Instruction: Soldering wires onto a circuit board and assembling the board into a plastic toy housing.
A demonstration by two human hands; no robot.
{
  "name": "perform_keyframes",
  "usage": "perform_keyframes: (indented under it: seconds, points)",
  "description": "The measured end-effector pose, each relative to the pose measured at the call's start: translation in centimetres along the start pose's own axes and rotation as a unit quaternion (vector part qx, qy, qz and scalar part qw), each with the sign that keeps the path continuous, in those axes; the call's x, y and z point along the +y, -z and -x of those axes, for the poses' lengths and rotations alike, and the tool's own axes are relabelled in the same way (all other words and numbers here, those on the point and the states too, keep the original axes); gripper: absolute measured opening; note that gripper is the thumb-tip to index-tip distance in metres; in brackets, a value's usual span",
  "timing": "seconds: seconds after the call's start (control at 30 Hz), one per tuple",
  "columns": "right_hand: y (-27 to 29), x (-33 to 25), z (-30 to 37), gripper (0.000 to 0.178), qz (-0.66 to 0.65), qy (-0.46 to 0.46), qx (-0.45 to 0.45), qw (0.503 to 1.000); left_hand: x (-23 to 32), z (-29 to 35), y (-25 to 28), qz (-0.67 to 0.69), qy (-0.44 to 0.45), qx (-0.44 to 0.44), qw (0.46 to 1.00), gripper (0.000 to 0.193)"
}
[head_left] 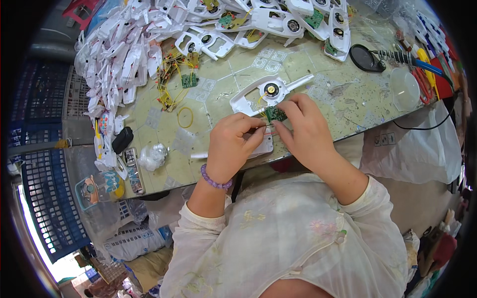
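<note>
At the table's near edge, my right hand (309, 130) grips a small green circuit board (275, 113) between thumb and fingers. Close beside it, my left hand (232, 140) is closed in a pinch at the board's left edge, on what looks like a thin wire; the fingertips hide most of it. Just beyond the board lies a white plastic housing half (243, 102) with a round black speaker (271, 90), and a yellow wire runs from there toward the board. Beneath my hands, another white plastic piece (267, 144) shows in part, with a short red wire near it.
White housings (119, 64) are heaped at the far left and along the back. Wired green boards (189, 80) and a yellow wire loop (185, 117) lie left of my hands. At right are a soldering iron (422, 64), a black round stand (366, 58) and a clear cup (404, 89).
</note>
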State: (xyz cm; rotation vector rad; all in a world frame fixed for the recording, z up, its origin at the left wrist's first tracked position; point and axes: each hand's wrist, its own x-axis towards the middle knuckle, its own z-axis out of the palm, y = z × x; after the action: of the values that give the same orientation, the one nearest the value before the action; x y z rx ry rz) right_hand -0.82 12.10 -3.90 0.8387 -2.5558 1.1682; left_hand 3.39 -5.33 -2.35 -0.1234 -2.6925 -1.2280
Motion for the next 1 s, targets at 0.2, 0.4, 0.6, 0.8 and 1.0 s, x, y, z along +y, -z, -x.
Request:
perform_keyframes:
  seconds: [0.2,0.4,0.6,0.8,1.0]
  points:
    - [0.3,0.4,-0.2,0.034,0.067,0.023,-0.031,0.997,-0.3,-0.1,0.2,-0.052,-0.042,-0.036,0.997,0.009]
    - [0.1,1.9,-0.1,0.035,0.051,0.016,-0.003,0.999,0.7,-0.8,-0.6,-0.085,-0.064,-0.043,0.993,0.008]
    - [0.1,2.4,-0.2,0.031,0.044,0.023,0.015,0.999,0.2,-1.6,-0.9,-0.132,-0.123,-0.003,0.984,0.012]
    - [0.2,2.5,0.1,0.024,0.046,0.040,0.016,0.998,0.3,-2.4,-0.3,-0.161,-0.198,-0.058,0.965,0.012]
    - [0.1,2.5,0.0,0.033,0.071,0.036,-0.019,0.997,-0.1,-2.7,0.2,-0.158,-0.179,-0.092,0.967,0.013]
